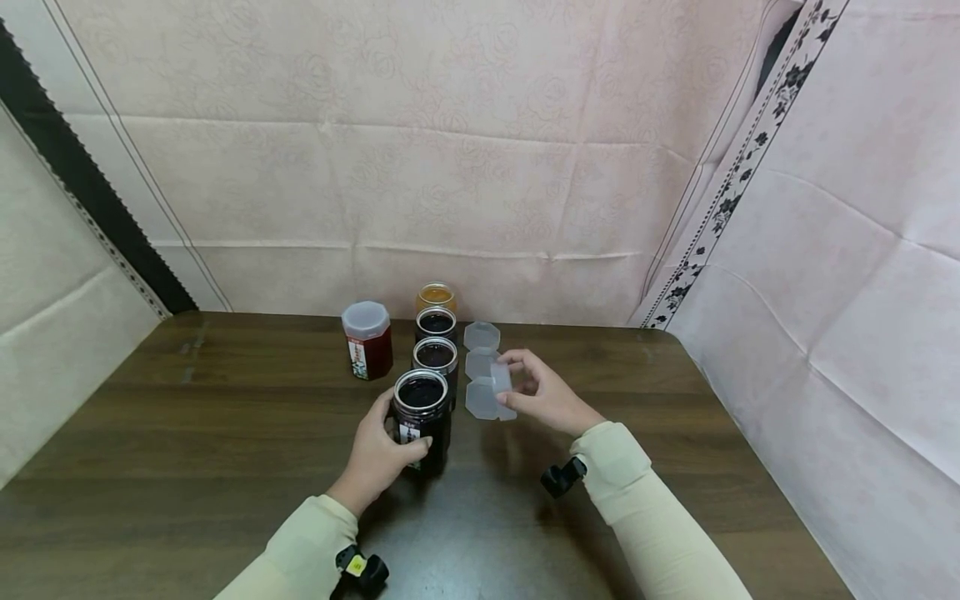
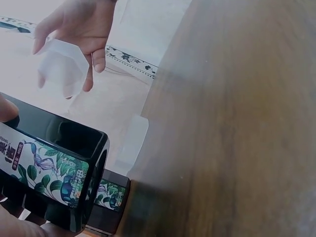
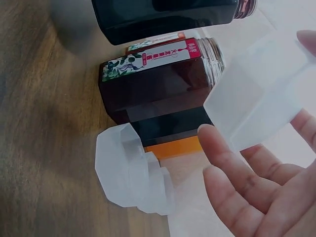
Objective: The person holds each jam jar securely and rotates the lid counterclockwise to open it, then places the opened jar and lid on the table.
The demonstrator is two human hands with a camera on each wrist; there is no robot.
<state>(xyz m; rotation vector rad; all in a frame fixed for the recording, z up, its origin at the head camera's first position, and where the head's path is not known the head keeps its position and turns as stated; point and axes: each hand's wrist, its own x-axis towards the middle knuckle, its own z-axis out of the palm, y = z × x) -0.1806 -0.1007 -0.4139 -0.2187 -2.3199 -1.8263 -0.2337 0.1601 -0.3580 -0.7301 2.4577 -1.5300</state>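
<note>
My left hand [image 1: 381, 454] grips a dark jar [image 1: 433, 432] with a printed label and no lid, thumb across its front. In the left wrist view its base shows above the tabletop. Between the thumb and fingers of my right hand [image 1: 547, 398] is a translucent white, many-sided lid [image 3: 261, 94], held upright to the right of the jars. Behind the gripped jar stand two more lidless dark jars, the nearer jar [image 1: 435, 354] and the farther jar [image 1: 436, 323]. On the table beside them lies a row of similar lids [image 3: 118, 168], partly behind the held one in the head view.
An amber jar [image 1: 436, 295], also lidless, stands at the back of the row. Left of the row is a dark red jar [image 1: 381, 354] with its white lid on. The brown wooden table [image 1: 225, 450] ends at a pale patterned cloth [image 1: 450, 192].
</note>
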